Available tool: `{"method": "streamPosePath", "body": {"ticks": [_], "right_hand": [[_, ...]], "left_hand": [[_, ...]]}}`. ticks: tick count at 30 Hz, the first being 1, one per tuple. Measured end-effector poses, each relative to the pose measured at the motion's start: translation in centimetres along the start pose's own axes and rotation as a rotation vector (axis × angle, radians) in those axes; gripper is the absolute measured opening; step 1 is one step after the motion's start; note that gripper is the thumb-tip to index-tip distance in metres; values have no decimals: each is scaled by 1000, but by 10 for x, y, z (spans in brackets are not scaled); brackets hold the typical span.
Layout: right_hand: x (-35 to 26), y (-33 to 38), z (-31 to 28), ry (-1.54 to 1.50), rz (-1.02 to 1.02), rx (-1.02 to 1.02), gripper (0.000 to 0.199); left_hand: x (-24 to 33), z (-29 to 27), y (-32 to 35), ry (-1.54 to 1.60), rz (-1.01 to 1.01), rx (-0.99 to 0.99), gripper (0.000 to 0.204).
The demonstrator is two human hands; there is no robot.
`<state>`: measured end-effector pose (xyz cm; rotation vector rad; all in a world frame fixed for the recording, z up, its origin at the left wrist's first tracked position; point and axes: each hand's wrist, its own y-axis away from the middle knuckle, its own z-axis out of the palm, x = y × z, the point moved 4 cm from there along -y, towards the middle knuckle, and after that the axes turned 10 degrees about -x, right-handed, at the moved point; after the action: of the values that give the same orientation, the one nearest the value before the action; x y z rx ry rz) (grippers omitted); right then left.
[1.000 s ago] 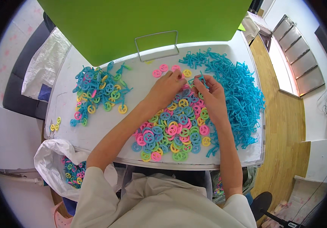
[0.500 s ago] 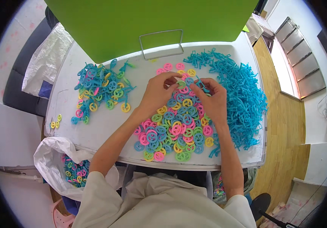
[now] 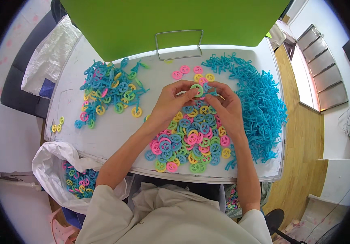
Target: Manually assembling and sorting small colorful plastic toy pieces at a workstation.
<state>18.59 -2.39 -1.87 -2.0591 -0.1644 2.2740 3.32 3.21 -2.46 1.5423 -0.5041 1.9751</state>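
Between the thumb and fingers of my left hand is a light green plastic wheel. My right hand pinches a small blue plastic piece, partly hidden by the fingers, right beside the wheel. Both hands hover over a heap of pink, yellow, green and blue wheels on the white table. To the right lies a large pile of thin blue plastic pieces. At the left sits a pile of blue pieces with coloured wheels on them.
A green panel with a wire handle stands at the table's back. Several loose wheels lie at the left edge. Below it hangs a white bag holding more coloured pieces. A wooden floor stretches along the right.
The green wheel and the blue piece have come together, with both hands closer to each other. The whole view has shifted slightly.
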Motion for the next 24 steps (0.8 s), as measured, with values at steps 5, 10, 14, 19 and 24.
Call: {"method": "streamPosePath", "body": {"ticks": [5,10,14,19,24], "right_hand": [[-6,-1,6,-31,54,-3,38],[-1,0,2,-12,56,31,29],[7,-1,1,86,23,41,22],[5,0,5,166,43,11,20],[8,0,7,158,84,-25,18]], "left_hand": [[3,0,3,-36,-4,20,23],[2,5,4,-15,-71,-53,22],[1,4,4,-117,17,-16,18],[-1,3,2,-150,46,13,11],[-11,1,1,-198,196,126,2]]}}
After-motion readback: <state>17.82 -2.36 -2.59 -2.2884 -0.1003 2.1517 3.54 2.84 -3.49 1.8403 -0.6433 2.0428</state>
